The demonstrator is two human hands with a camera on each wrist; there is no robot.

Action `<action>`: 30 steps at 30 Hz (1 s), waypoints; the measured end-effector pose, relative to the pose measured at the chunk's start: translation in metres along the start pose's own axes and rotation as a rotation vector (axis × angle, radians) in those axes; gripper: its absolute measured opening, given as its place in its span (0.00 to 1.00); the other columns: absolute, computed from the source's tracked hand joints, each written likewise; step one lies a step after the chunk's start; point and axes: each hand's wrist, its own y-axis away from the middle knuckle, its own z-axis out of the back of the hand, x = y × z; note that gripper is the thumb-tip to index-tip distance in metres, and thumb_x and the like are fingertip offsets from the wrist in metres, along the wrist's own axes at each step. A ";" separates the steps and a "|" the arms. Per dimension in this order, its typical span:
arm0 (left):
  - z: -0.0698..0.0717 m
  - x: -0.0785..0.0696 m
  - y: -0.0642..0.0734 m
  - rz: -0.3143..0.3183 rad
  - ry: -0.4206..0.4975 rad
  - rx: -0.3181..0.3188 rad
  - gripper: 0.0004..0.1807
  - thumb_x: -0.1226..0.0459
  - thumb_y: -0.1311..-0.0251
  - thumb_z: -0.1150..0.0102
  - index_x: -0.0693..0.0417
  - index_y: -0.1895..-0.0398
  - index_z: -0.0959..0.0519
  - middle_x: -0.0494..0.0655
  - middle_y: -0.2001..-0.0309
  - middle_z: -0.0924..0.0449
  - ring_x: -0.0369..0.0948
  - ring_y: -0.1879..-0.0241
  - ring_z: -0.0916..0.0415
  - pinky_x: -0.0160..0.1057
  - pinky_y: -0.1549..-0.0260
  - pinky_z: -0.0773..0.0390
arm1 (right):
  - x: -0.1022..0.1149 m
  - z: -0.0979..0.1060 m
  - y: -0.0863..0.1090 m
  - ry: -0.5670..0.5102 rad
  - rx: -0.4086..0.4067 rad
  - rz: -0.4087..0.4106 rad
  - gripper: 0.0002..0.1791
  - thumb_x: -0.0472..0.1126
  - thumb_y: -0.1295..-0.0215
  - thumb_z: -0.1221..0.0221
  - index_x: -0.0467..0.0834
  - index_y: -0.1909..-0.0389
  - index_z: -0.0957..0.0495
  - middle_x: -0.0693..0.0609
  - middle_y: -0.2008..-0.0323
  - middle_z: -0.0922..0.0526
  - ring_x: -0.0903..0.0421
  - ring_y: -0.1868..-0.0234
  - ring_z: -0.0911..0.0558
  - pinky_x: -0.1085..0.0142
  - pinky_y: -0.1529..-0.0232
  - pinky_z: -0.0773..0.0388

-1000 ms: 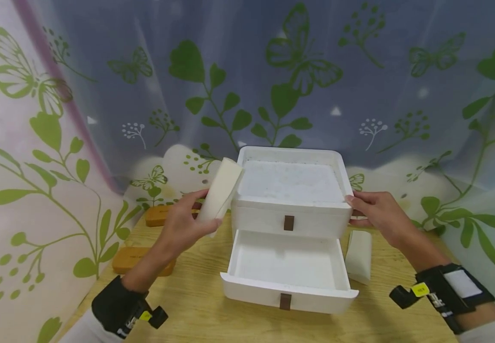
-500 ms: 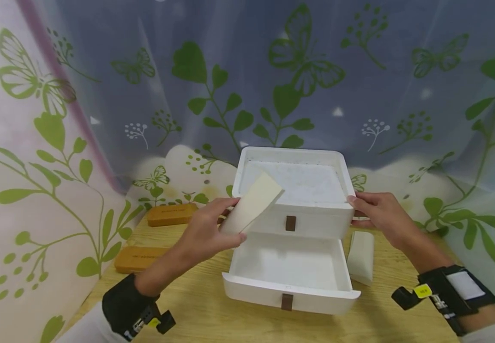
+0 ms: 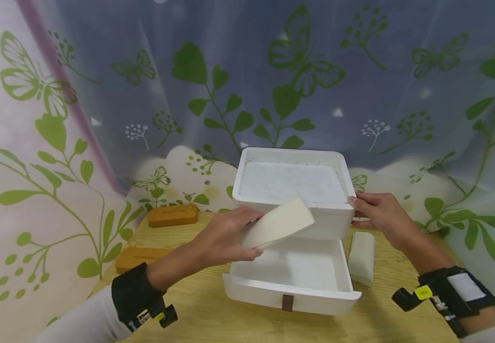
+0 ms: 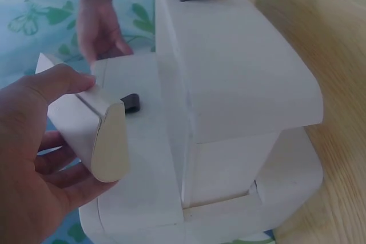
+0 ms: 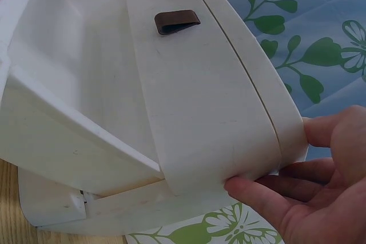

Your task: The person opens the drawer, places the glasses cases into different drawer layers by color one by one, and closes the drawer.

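My left hand (image 3: 223, 238) grips a cream glasses case (image 3: 283, 221), thumb on one side and fingers on the other. It holds the case tilted above the pulled-out lower drawer (image 3: 264, 296) of a white two-drawer storage box (image 3: 247, 195). In the left wrist view, the wedge-shaped end of the glasses case (image 4: 111, 147) faces the box, with a flap seam along it. My right hand (image 3: 380, 214) holds the box's upper right side; in the right wrist view its thumb and fingertips touch the corner. The upper drawer is closed, its brown tab (image 5: 177, 20) showing in that view.
Another cream glasses case (image 3: 362, 259) lies on the wooden table (image 3: 196, 305) right of the box. Two orange cases (image 3: 173, 215) lie at the left, the nearer partly behind my left forearm. A patterned curtain (image 3: 230, 71) hangs close behind the box.
My left hand has carried the cream glasses case rightward and down, from beside the box's left edge to in front of the upper drawer, tilting it flatter. My right hand stays on the box.
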 end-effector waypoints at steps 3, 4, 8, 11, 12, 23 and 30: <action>-0.002 -0.003 -0.003 -0.032 -0.023 0.050 0.39 0.53 0.50 0.22 0.56 0.33 0.22 0.50 0.39 0.18 0.41 0.51 0.17 0.34 0.60 0.15 | -0.001 0.001 -0.001 -0.001 -0.005 -0.006 0.41 0.54 0.19 0.49 0.30 0.21 0.46 0.26 0.27 0.34 0.37 0.34 0.20 0.64 0.48 0.13; -0.003 -0.004 -0.004 -0.041 -0.024 0.068 0.39 0.53 0.49 0.22 0.57 0.33 0.22 0.50 0.39 0.18 0.42 0.50 0.17 0.34 0.59 0.15 | -0.001 0.001 -0.001 -0.004 -0.006 -0.010 0.40 0.54 0.19 0.49 0.30 0.21 0.46 0.26 0.27 0.34 0.38 0.35 0.19 0.64 0.48 0.13; -0.009 -0.007 -0.008 -0.053 -0.021 0.166 0.39 0.52 0.47 0.24 0.55 0.32 0.23 0.49 0.38 0.19 0.41 0.46 0.18 0.36 0.54 0.15 | -0.002 0.001 -0.002 -0.012 -0.004 -0.014 0.39 0.53 0.18 0.50 0.29 0.21 0.46 0.25 0.27 0.35 0.37 0.34 0.20 0.63 0.49 0.13; -0.014 -0.009 -0.011 -0.071 -0.019 0.236 0.38 0.53 0.46 0.24 0.56 0.32 0.23 0.49 0.38 0.18 0.41 0.44 0.19 0.37 0.49 0.16 | -0.002 0.001 -0.002 -0.014 0.003 -0.016 0.39 0.53 0.18 0.50 0.29 0.21 0.47 0.25 0.26 0.36 0.34 0.32 0.22 0.63 0.48 0.13; -0.016 -0.009 -0.012 -0.078 -0.021 0.258 0.38 0.53 0.45 0.25 0.56 0.32 0.23 0.49 0.38 0.18 0.41 0.44 0.19 0.37 0.48 0.16 | -0.002 0.001 -0.002 -0.012 0.004 -0.017 0.39 0.53 0.18 0.50 0.30 0.21 0.47 0.25 0.26 0.36 0.34 0.32 0.22 0.63 0.48 0.13; -0.027 -0.006 -0.028 -0.137 -0.085 0.399 0.38 0.57 0.45 0.24 0.59 0.31 0.24 0.51 0.40 0.17 0.42 0.44 0.18 0.37 0.45 0.17 | -0.002 0.002 0.000 -0.021 -0.005 -0.022 0.41 0.55 0.20 0.48 0.31 0.21 0.45 0.27 0.26 0.34 0.54 0.41 0.16 0.64 0.48 0.13; -0.036 -0.001 -0.038 -0.119 -0.118 0.473 0.37 0.59 0.46 0.22 0.61 0.33 0.23 0.52 0.40 0.15 0.42 0.43 0.18 0.35 0.45 0.17 | -0.001 0.001 0.000 -0.020 0.001 -0.015 0.41 0.55 0.20 0.48 0.31 0.21 0.45 0.27 0.26 0.35 0.39 0.35 0.19 0.60 0.45 0.14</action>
